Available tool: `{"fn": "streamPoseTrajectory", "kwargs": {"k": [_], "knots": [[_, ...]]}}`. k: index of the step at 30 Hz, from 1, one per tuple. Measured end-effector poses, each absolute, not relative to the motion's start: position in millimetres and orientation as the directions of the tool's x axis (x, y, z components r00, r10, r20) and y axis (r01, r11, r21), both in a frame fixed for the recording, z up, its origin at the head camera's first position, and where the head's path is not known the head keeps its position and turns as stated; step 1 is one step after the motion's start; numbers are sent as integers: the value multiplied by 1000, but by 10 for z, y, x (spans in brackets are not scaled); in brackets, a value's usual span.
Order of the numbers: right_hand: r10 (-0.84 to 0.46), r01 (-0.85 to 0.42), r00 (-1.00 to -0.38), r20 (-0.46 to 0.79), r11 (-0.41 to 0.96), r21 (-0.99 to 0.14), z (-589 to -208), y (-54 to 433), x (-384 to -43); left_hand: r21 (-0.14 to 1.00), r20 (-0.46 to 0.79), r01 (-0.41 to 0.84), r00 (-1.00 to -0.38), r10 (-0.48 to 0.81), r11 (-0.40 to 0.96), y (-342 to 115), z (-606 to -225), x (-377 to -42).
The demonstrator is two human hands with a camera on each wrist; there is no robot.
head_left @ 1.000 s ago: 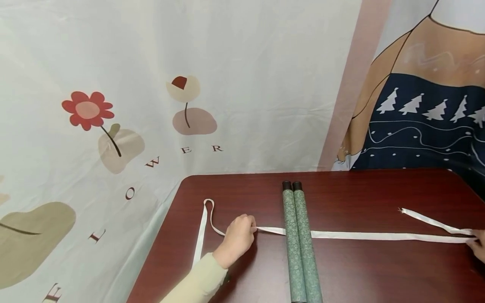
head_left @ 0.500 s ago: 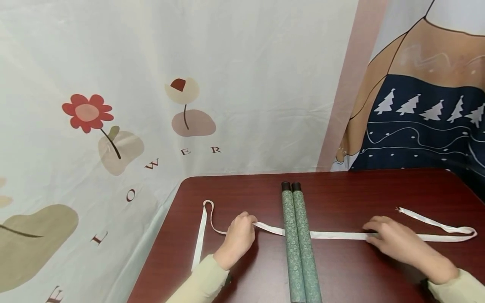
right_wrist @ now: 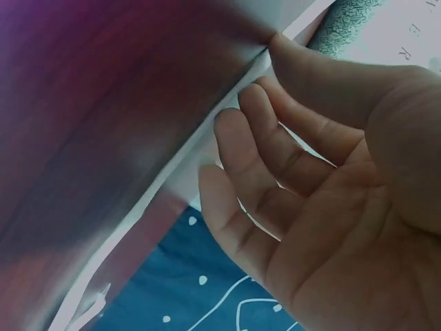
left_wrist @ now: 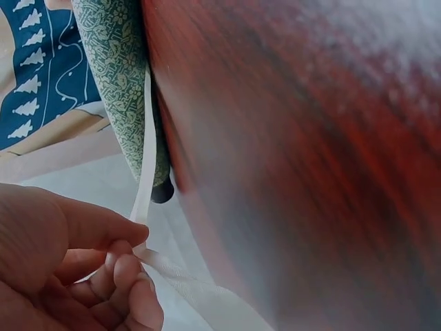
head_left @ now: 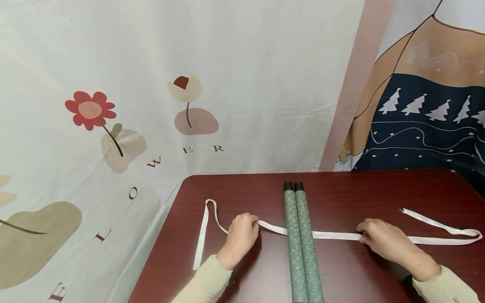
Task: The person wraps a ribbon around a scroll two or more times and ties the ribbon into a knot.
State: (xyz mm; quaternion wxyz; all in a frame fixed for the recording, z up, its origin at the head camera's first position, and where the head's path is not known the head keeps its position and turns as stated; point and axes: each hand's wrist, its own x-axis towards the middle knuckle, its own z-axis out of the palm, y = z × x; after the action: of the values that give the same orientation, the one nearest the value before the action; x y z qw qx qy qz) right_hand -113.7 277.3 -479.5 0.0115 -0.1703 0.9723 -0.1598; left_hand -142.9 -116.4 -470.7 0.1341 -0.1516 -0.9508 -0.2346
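Note:
A long white ribbon runs across the table and passes under two green patterned rolls with black ends, the left roll and the right roll, lying side by side. Left of the rolls, my left hand pinches the ribbon between thumb and fingers, lifting that stretch; the left wrist view shows the pinched ribbon rising from beneath a roll. On the other side, my right hand has its thumb and index fingertips at the ribbon's two edges, its other fingers bent, as the right wrist view shows.
The ribbon's left tail bends in a loop and comes down toward the table's front left. Its right end folds back near the right edge of the dark red table. A printed curtain hangs behind the table.
My right hand has come in leftward from the ribbon's fold at the far right to a spot nearer the rolls. My left hand keeps its pinch, with the ribbon there slightly higher.

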Motion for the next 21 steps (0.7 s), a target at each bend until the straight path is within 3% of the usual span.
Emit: {"fn": "streamPoseTrajectory", "kwargs": {"k": [13,21], "knots": [[-275,-310,-946,169,922,-231,-4812,2784,-1048,486,368,338,-916,161,806,-1113,-4686,-1443],[-206,-304,-927,313,902,-307,-4732,2678,-1059,636,379,350,-918,116,688,-1027,-4665,-1426]]}}
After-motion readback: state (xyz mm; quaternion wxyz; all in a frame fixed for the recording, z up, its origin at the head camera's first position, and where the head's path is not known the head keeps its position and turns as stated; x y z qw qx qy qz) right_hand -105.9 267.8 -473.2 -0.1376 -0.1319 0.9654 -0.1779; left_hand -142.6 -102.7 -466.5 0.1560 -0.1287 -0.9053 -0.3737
